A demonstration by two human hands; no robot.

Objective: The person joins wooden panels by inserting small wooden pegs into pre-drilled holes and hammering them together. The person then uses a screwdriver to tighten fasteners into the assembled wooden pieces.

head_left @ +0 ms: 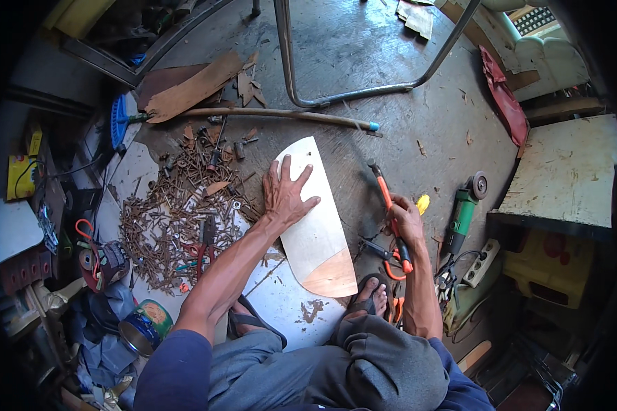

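Observation:
My left hand (286, 193) lies flat with fingers spread on a pale, curved wooden board (322, 226). The board rests on the floor before my feet; its near end shows a bare brown patch, and a small dark spot marks its far end. To the right of the board, my right hand (408, 222) is wrapped round the orange and black handle of a hammer (382, 182). The hammer's head points away from me, apart from the board. A yellow piece (424, 203) shows just beyond my right fingers; its kind is unclear.
A heap of rusty nails and screws (164, 226) spreads on the left, with pliers (205, 246) on it. A green angle grinder (463, 212) and a power strip (482, 263) lie at right. Farther off are a broom (274, 112) and a metal tube frame (349, 96). An open can (146, 327) sits lower left.

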